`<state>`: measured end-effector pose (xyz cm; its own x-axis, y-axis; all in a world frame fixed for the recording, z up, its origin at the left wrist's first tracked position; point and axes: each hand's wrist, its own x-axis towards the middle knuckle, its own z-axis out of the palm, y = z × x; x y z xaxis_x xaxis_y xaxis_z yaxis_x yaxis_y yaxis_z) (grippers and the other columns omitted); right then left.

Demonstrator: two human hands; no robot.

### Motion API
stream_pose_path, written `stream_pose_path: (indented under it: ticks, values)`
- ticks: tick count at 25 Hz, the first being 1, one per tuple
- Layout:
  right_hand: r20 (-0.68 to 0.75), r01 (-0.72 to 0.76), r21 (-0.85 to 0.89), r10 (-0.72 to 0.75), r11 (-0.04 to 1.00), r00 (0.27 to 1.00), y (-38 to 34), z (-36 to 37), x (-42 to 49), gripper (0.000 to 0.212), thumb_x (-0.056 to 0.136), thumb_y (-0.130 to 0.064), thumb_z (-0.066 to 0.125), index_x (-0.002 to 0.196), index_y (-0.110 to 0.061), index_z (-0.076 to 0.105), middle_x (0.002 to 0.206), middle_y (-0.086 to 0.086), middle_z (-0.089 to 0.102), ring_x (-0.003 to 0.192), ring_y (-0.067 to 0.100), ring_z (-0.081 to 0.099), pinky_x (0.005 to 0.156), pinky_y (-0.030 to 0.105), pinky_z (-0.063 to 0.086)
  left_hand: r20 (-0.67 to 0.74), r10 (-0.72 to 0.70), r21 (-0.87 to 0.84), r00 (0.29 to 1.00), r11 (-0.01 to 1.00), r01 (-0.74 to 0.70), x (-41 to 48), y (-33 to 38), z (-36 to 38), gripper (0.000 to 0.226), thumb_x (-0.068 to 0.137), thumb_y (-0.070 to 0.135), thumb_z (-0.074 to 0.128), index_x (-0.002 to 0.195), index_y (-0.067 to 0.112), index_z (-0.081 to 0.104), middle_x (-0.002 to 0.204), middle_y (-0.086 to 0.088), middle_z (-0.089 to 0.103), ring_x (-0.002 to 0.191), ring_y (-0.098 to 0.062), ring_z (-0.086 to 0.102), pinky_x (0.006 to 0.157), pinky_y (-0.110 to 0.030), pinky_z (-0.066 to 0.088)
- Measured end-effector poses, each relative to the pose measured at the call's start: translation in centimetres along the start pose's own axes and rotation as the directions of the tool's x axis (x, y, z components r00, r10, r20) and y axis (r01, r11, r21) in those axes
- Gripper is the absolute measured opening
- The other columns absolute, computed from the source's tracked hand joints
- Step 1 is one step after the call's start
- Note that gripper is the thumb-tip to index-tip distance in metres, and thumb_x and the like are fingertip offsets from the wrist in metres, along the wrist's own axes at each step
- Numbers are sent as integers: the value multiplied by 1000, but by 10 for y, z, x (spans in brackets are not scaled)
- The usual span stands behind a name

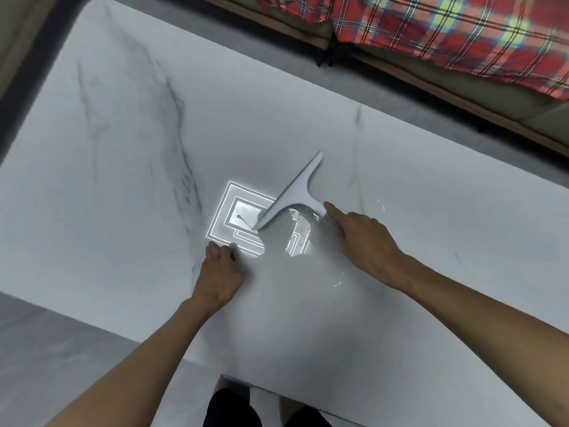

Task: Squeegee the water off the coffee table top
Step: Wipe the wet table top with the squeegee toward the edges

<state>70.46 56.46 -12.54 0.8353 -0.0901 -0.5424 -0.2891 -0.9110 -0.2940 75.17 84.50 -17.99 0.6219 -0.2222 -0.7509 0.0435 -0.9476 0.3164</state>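
Two roles: right hand (366, 241) grips the squeegee (295, 195) aimed at ten o'clock; left hand (220, 272), loosely curled, braces on the table (123, 180).

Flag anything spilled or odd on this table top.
Water lies spilled on the coffee table near the squeegee: the bright reflection there breaks into ragged patches, with stray droplets glinting to the right. Nothing else stands out.

You have no text, label, brand, number or sign to read here: none shows on the squeegee (295, 192), on the marble table (123, 180), or on the plaid cloth (446, 32) beyond the table's far edge.
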Motion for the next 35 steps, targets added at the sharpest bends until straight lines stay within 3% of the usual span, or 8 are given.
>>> stream_pose_path:
  ticks: [6,9,15,19,24,26,29,35]
  values:
    - [39,-120,-152,127,981,991,73,-5,-84,51,98,-26,34,147,-40,25,96,3,61,82,30,61,68,35,46,33,-2,41,999,999,1,-4,3,10,30,83,3,50,112,-1,45,140,-28,30,132,-45,35,103,-48,38]
    - [-9,-164,-188,165,968,986,82,-16,-100,49,98,-28,36,145,-41,30,97,1,65,85,29,63,69,35,46,-1,11,53,1000,999,-11,-6,1,6,28,85,6,51,112,1,47,129,-20,42,114,-39,51,91,-44,45]
    - [-177,-244,74,254,967,951,50,-46,-59,37,98,-36,37,134,-34,44,107,11,69,94,40,60,75,38,47,-171,-22,-60,985,998,12,-9,-9,-5,17,86,19,55,101,11,51,105,-6,58,86,-26,55,72,-34,40]
    - [-215,-256,327,336,910,917,-1,-64,51,17,97,-24,33,101,-15,48,103,17,61,99,43,53,73,37,38,-256,-73,-176,964,984,28,-8,-27,-9,9,89,19,51,86,14,45,103,-5,52,83,-27,56,66,-31,37]
    - [-170,-349,553,513,756,841,-59,-73,150,23,93,-14,31,111,-16,45,123,18,54,94,33,54,82,41,48,-197,-94,-197,976,979,55,-6,-63,-8,27,87,14,60,111,7,51,120,-15,51,105,-35,56,80,-34,44]
    - [-187,-353,438,468,827,864,-75,-63,152,25,92,-10,31,112,-14,43,121,18,55,94,33,53,77,40,44,-161,-100,-205,982,976,66,-7,-68,-7,33,86,11,58,117,6,49,123,-15,50,108,-35,55,79,-32,43]
    - [-186,-134,197,171,971,968,-104,-33,119,32,94,-11,33,125,-14,43,113,18,61,103,41,54,77,36,40,-110,-111,-240,988,967,82,-15,-72,-5,24,81,5,47,104,14,46,118,-8,48,91,-27,54,70,-31,38]
    - [-29,112,-5,-112,994,993,-87,36,10,49,96,-34,34,145,-35,29,101,10,63,87,38,61,75,42,49,-88,-134,-295,987,950,103,-30,-67,2,25,81,8,51,101,17,38,113,-10,53,75,-19,49,55,-27,34]
